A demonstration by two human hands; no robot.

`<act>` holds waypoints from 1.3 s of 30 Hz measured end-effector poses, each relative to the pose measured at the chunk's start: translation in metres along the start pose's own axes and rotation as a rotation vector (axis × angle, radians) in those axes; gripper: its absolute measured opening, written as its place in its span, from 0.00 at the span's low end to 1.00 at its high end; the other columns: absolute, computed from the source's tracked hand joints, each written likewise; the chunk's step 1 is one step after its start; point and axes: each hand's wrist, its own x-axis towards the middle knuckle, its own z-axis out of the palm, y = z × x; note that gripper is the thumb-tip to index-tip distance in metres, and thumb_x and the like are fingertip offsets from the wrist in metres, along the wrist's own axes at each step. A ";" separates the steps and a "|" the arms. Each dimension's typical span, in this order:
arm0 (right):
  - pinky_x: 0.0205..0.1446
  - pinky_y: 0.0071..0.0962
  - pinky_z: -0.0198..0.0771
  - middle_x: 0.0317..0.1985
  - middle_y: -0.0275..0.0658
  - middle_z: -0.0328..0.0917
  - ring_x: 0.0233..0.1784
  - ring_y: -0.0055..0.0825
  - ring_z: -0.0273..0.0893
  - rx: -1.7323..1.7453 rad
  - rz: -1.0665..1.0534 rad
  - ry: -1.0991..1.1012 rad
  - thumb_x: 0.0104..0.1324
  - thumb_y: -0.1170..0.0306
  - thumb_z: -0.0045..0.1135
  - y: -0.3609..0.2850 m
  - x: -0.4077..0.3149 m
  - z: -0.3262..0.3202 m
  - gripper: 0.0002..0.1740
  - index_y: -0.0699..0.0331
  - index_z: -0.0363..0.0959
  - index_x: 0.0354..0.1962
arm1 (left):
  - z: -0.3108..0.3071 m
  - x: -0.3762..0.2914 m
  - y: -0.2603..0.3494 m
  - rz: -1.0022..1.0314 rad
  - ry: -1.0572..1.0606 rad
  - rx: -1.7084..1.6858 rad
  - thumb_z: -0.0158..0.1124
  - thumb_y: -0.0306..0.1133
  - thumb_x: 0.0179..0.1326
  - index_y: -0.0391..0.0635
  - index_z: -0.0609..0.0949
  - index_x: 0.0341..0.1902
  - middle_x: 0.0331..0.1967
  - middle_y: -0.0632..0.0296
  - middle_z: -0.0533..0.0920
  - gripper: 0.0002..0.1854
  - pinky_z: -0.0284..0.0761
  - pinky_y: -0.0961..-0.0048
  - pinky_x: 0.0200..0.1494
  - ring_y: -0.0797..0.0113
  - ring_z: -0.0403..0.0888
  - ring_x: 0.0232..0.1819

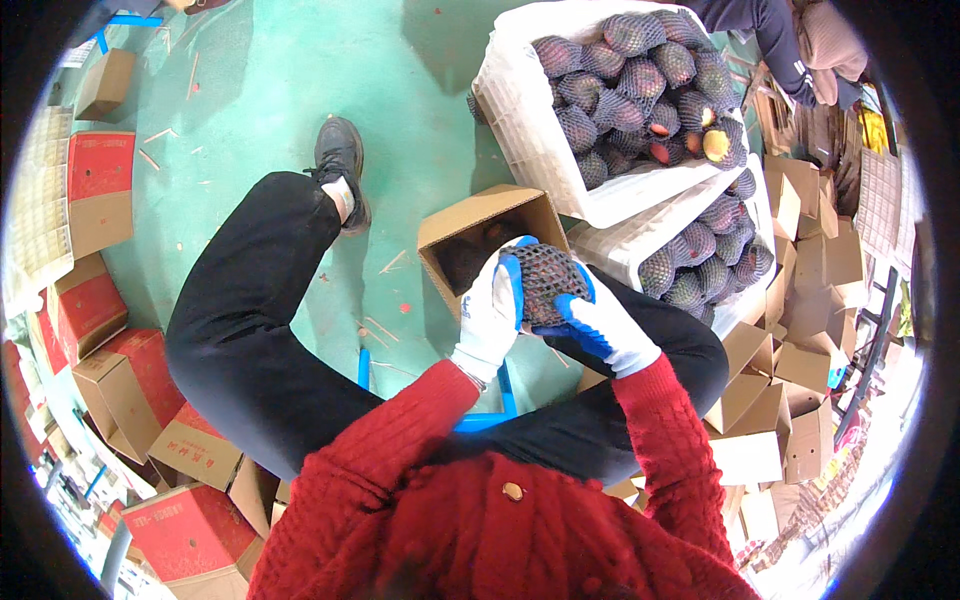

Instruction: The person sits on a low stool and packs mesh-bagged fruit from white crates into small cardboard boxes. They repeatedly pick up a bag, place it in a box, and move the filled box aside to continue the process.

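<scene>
Both of my hands wear white work gloves with blue-coated palms and fingers. Between them is a round fruit in a black foam net sleeve (546,279), probably a mango. My left hand (491,304) grips its left side, and my right hand (600,322) holds its right and lower side. Just beyond, an open cardboard box (484,201) stands tilted, with dark netted fruit (480,251) partly visible in its shadowed inside. My gloves cover the box's near right corner.
A white plastic crate (517,127) heaped with netted fruit leans over a second white crate (611,244) of the same fruit. Open cardboard boxes (806,300) pile up at right. Red-and-brown cartons (101,169) line the left. Another person's dark sleeve (776,45) shows at top right.
</scene>
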 end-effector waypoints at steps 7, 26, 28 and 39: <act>0.58 0.32 0.69 0.49 0.43 0.72 0.51 0.30 0.73 -0.449 -0.085 0.266 0.51 0.70 0.66 -0.023 0.009 -0.002 0.36 0.71 0.60 0.55 | 0.002 -0.006 -0.030 -0.005 -0.094 0.392 0.47 0.38 0.66 0.38 0.68 0.60 0.58 0.42 0.70 0.23 0.61 0.61 0.64 0.48 0.67 0.62; 0.68 0.31 0.58 0.59 0.45 0.68 0.64 0.39 0.63 -1.432 -0.070 0.082 0.48 0.59 0.66 0.133 0.263 -0.124 0.37 0.60 0.66 0.57 | -0.012 0.039 -0.142 0.001 -0.816 1.269 0.40 0.43 0.63 0.46 0.77 0.48 0.49 0.50 0.76 0.20 0.71 0.51 0.47 0.47 0.75 0.49; 0.68 0.36 0.52 0.61 0.45 0.65 0.66 0.39 0.59 -1.654 -0.024 0.012 0.65 0.56 0.48 0.132 0.268 -0.123 0.26 0.60 0.65 0.56 | -0.012 0.044 -0.133 -0.046 -0.922 1.274 0.38 0.43 0.66 0.49 0.75 0.54 0.55 0.53 0.75 0.22 0.66 0.49 0.55 0.48 0.70 0.57; 0.61 0.35 0.65 0.57 0.42 0.70 0.60 0.39 0.68 -1.746 0.064 0.106 0.58 0.63 0.51 0.129 0.284 -0.113 0.22 0.57 0.74 0.50 | -0.015 0.051 -0.120 -0.094 -0.892 1.229 0.43 0.47 0.63 0.47 0.79 0.48 0.47 0.53 0.79 0.21 0.70 0.53 0.49 0.51 0.74 0.49</act>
